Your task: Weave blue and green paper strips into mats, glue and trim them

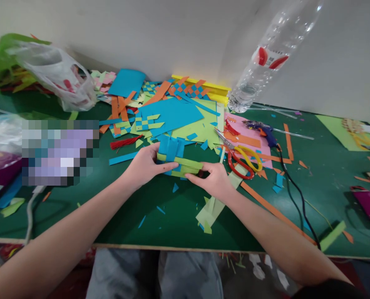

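Between both hands is a small weave of blue and light green paper strips (171, 148), raised over the green tabletop. My left hand (147, 164) pinches its left side, thumb along the front and fingers behind. At the right end, my right hand (214, 178) grips a light green strip between thumb and fingers. Blue strips stand up at the weave's top left. Just right of my right hand lie scissors (239, 158) with red and yellow handles, blades spread. A pale green strip (214, 211) lies partly under my right forearm.
Blue sheets (169, 114), woven pieces and scraps pile up behind the hands. A clear bottle (266, 62) stands at the back right, near a blue glue gun (266, 133) with a black cord. Plastic bag (60, 74) at the back left; red twist ties (125, 142) nearer.
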{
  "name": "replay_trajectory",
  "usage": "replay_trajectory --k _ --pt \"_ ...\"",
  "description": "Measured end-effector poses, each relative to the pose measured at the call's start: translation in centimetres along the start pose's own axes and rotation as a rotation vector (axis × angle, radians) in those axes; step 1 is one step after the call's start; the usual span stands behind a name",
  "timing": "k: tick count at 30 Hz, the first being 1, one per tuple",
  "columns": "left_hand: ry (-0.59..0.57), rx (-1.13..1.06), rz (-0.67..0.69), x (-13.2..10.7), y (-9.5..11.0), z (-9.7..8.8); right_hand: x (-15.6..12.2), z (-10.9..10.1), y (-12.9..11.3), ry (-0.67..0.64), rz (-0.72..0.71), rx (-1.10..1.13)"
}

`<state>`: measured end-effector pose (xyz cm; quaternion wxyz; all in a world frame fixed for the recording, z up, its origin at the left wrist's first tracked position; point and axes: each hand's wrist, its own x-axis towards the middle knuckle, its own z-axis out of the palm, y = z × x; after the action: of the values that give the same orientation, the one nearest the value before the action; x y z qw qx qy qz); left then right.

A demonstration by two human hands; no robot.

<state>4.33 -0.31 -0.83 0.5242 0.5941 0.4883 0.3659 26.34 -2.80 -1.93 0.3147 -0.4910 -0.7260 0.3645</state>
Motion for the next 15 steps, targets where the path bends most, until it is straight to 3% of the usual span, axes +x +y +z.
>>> replay_trajectory --k 5,11,15 --pt "0.027 -0.013 0.006 -0.07 -0.22 0.01 -0.03 -0.11 0.0 0.08 -0.077 -0.03" --pt "-0.149 0.059 -0.022 0.01 -0.28 0.05 -0.07 -0.08 -0.21 0.139 -0.122 -0.082" --pt "-0.156 0.105 -0.007 -0.02 -0.26 0.06 -0.12 -0.03 -0.23 0.154 -0.15 -0.083"
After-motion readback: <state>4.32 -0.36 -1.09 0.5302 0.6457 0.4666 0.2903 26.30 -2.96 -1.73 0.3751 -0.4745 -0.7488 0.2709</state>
